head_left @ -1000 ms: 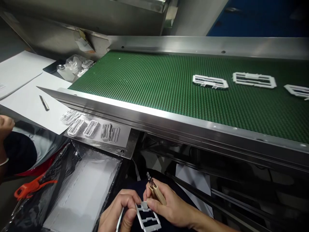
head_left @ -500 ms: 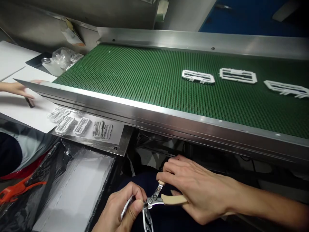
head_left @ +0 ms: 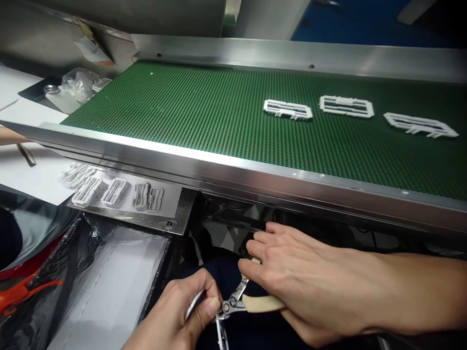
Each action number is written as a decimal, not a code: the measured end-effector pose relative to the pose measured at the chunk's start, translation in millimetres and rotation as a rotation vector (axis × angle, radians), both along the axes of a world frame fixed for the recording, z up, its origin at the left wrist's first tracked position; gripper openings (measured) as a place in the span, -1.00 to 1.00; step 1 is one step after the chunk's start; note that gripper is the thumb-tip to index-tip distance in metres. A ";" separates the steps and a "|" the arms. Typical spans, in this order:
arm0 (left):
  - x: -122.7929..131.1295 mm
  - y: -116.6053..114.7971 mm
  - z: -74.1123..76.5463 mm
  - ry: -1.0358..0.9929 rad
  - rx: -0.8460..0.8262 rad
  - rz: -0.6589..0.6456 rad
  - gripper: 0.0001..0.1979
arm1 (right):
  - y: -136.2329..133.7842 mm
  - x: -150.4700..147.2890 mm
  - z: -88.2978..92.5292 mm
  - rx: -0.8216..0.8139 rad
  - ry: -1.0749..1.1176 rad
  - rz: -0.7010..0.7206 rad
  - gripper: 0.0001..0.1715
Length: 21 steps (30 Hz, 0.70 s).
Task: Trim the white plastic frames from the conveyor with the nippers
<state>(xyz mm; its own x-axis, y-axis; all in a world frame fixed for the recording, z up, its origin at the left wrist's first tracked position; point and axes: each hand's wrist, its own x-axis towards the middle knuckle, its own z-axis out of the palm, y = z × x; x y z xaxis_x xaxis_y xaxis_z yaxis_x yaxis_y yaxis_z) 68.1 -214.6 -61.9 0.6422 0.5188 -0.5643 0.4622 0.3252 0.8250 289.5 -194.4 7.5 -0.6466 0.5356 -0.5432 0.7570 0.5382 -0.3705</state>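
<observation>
My left hand (head_left: 188, 308) pinches a white plastic frame (head_left: 221, 334) between thumb and fingers; most of the part is hidden by the hand. My right hand (head_left: 292, 277) is wrapped round the cream handles of a pair of nippers (head_left: 260, 304), whose handles stand apart. The nippers' metal head is right at the left fingertips, against the plastic frame. Whether the jaws are closed on it I cannot tell. Both hands are low in front of my lap, below the edge of the conveyor.
A green conveyor belt (head_left: 204, 116) with a metal rail carries white frames (head_left: 288, 110) on its right side. More frames (head_left: 115, 191) lie on a metal ledge at left. Orange-handled cutters (head_left: 18, 296) rest on black plastic. Another person's forearm (head_left: 10, 136) shows at far left, near a thin tool (head_left: 26, 154).
The view has shifted slightly, so the belt and its frames appear farther left. Both my hands keep their grip on frame and nippers. The other person's hand has moved mostly out of sight.
</observation>
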 end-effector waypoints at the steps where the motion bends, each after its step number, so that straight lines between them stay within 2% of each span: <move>1: 0.7 0.2 0.6 0.002 0.008 -0.004 -0.67 | 0.2 -0.7 0.3 0.018 0.010 0.012 -0.73; 4: 2.4 0.4 1.0 -0.020 0.026 0.011 -0.66 | 1.4 -2.8 -0.2 0.032 0.011 0.049 -0.87; 7: 2.4 0.6 -1.4 -0.054 0.013 0.058 -0.66 | 3.5 -1.7 -2.5 -0.039 -0.021 0.016 -0.88; 10: 0.0 -2.5 -8.8 -0.091 -0.054 0.160 -0.63 | 4.0 6.9 -10.0 -0.125 0.000 -0.162 -0.86; 13: -1.2 -12.0 -22.6 -0.188 -0.256 0.308 -0.64 | 0.8 18.6 -23.8 -0.191 0.007 -0.389 -0.83; 16: 1.9 -23.6 -38.0 -0.254 -0.375 0.453 -0.47 | -7.2 25.1 -41.3 -0.248 0.069 -0.561 -0.81; 19: 5.0 -29.0 -50.0 -0.230 -0.335 0.522 -0.54 | -18.1 25.2 -58.6 -0.212 0.152 -0.622 -0.77; 21: 3.6 -28.2 -56.5 -0.285 -0.380 0.528 -0.48 | -24.0 23.7 -66.8 -0.166 0.207 -0.600 -0.75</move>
<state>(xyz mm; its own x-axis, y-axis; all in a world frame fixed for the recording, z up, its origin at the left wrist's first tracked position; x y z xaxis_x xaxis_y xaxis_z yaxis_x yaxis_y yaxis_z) 71.7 -242.8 -118.3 0.5089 0.6018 -0.6155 -0.0533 0.7357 0.6752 313.2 -218.4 -59.3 -0.3616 0.7556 -0.5462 0.8122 -0.0325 -0.5825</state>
